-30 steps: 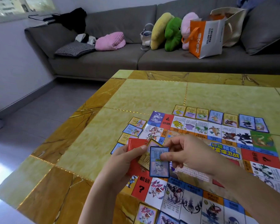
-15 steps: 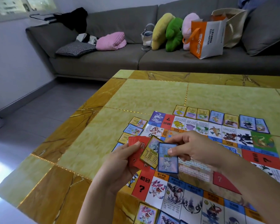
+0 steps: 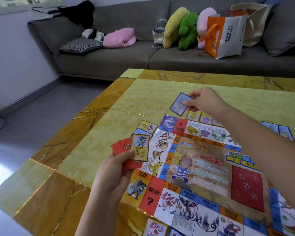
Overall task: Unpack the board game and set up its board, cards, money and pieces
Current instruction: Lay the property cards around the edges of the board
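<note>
The colourful game board (image 3: 204,169) lies flat on the yellow marble table (image 3: 85,150). My left hand (image 3: 114,171) grips a fan of red cards (image 3: 121,148) with a gold-framed creature card (image 3: 140,147) on top, held over the board's left edge. My right hand (image 3: 203,101) pinches a blue-framed card (image 3: 179,104) in the air above the table, just beyond the board's far left corner. Small property cards (image 3: 146,127) lie along the board's left and far edges.
A grey sofa (image 3: 119,57) stands beyond the table with plush cushions (image 3: 186,28), a pink blanket (image 3: 119,38) and an orange-and-white bag (image 3: 223,36). Grey floor (image 3: 32,116) lies to the left. Another card (image 3: 156,227) lies at the table's near edge.
My right hand has pulled the blue-framed card out of the fan and carried it away to the far side of the board. The gold-framed card now tops the fan.
</note>
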Tool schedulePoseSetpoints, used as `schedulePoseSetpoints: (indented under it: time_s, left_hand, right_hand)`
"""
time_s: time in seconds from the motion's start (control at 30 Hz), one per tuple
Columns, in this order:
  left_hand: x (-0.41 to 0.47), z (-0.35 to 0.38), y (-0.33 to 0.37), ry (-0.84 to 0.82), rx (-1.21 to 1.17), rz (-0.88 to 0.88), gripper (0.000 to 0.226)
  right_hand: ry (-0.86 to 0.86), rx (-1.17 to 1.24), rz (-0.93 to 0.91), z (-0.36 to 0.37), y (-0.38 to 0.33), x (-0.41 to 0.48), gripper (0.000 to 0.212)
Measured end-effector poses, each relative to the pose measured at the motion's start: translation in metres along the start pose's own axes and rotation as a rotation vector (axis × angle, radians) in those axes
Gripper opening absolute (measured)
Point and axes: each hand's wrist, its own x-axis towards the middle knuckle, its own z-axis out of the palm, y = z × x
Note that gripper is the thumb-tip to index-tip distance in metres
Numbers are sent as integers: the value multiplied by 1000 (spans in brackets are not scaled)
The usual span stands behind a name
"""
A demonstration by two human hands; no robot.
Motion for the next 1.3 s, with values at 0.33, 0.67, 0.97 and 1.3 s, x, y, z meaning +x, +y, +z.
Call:
schedulePoseSetpoints:
  time_s: [0.33,0.67,0.97,1.3]
  left_hand:
    - [3,-2,-5,58,75,45,13]
    - [5,1,-10,77,111,44,20]
    - [1,3,-9,44,89,40,18]
    - [0,5,-11,38,138,69,17]
  right_hand:
    - [162,-405,49,36,35,76,32]
    - [122,-397,101,44,42,90,24]
    - [86,-401,113,42,45,81,16]
    - [113,-403,109,46,47,84,16]
